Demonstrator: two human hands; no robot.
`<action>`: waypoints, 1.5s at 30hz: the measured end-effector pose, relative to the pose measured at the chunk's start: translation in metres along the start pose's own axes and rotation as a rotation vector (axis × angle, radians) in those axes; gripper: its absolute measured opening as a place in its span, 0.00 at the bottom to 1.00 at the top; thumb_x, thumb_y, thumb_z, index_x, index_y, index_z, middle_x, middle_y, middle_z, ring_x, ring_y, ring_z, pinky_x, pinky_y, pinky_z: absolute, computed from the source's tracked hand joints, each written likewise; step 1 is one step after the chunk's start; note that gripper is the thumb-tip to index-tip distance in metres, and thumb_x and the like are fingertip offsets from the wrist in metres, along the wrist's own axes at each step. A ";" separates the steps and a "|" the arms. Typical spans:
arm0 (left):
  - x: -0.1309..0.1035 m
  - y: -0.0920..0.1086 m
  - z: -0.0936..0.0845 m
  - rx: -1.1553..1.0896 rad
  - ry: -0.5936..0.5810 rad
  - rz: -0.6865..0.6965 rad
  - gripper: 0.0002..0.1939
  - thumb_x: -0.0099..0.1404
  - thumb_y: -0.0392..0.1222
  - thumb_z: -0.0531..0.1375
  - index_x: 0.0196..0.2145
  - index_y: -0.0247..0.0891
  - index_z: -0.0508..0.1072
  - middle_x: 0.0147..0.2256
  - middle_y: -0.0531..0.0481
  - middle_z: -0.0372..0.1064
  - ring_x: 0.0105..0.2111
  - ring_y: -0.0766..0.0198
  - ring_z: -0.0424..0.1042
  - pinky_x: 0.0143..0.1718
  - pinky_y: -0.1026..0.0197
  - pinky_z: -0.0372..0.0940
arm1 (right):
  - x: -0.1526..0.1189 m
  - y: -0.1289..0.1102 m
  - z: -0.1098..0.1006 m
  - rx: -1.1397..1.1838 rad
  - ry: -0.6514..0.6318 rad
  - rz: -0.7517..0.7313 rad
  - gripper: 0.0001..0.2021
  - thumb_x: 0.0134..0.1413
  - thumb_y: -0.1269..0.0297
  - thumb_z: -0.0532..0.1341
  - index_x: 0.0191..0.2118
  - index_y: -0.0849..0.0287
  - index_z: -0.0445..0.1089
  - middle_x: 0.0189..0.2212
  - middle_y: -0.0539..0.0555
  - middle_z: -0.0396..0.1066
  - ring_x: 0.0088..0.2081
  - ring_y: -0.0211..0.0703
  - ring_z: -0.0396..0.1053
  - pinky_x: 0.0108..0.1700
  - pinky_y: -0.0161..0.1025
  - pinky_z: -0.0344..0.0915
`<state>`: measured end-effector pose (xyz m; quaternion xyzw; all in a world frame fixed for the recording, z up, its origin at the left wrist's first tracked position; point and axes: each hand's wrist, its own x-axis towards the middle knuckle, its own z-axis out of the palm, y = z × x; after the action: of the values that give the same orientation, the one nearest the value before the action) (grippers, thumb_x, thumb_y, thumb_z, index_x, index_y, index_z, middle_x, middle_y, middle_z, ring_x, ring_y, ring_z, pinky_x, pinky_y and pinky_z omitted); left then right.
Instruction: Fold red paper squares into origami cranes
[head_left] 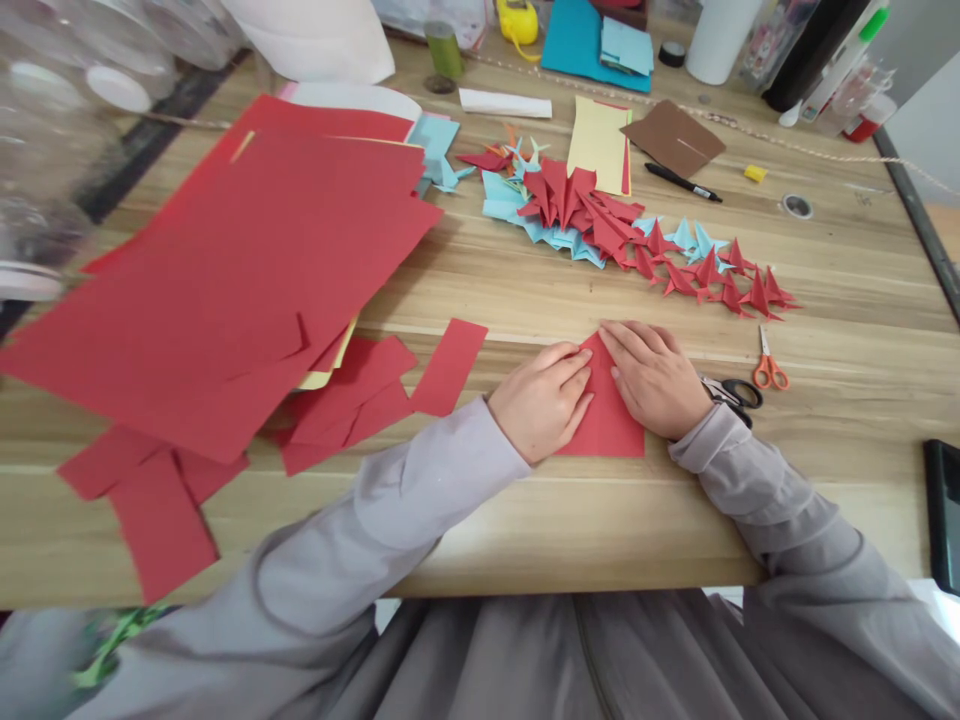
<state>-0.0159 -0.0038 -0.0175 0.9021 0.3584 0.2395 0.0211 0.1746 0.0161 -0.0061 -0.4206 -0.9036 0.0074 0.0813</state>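
The wooden table [585, 530] carries all items; its front edge runs straight before the person's body, with a strip of wood surface between that edge and the work. Large red sheets [247, 260] are piled over the left side, bounding the room for the left arm. A band of folded paper pieces [559, 195], red and light blue, crosses the table beyond the hands, well apart from the fingertips. Loose red pieces [360, 400] are scattered by the sheets, the nearest one close to the left hand.

The left hand [541, 400] rests with bent fingers on the red paper's left side; whether it pinches cannot be told. The right hand [652, 375] lies flat, fingers extended, over the upper right side. The red paper [604, 420] is on the table between and under both hands, pointed at the far end, its straight near edge exposed.

Yellow sheets [592, 145] and a brown paper [675, 140] lie behind the band. Black-handled scissors [739, 395] sit just beside the right wrist, partly hidden, obstructing that side. Near them lie smaller orange-handled scissors [771, 372].
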 end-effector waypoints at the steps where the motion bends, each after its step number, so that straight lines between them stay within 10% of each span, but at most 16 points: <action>1: 0.000 0.000 0.000 -0.009 -0.004 -0.004 0.15 0.63 0.36 0.53 0.42 0.23 0.73 0.45 0.33 0.71 0.49 0.49 0.67 0.51 0.46 0.66 | 0.000 0.000 0.000 -0.001 0.000 0.001 0.24 0.61 0.67 0.46 0.61 0.65 0.53 0.61 0.59 0.56 0.59 0.51 0.53 0.59 0.49 0.50; 45: 0.000 -0.004 0.004 0.045 0.011 0.081 0.15 0.65 0.36 0.51 0.41 0.23 0.72 0.42 0.33 0.71 0.49 0.51 0.68 0.52 0.49 0.67 | 0.002 0.000 -0.002 -0.051 -0.053 0.056 0.23 0.62 0.63 0.44 0.61 0.62 0.55 0.62 0.59 0.53 0.59 0.51 0.53 0.58 0.47 0.50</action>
<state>-0.0165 -0.0005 -0.0215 0.9148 0.3271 0.2369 -0.0109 0.1732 0.0175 -0.0043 -0.4474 -0.8931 -0.0022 0.0465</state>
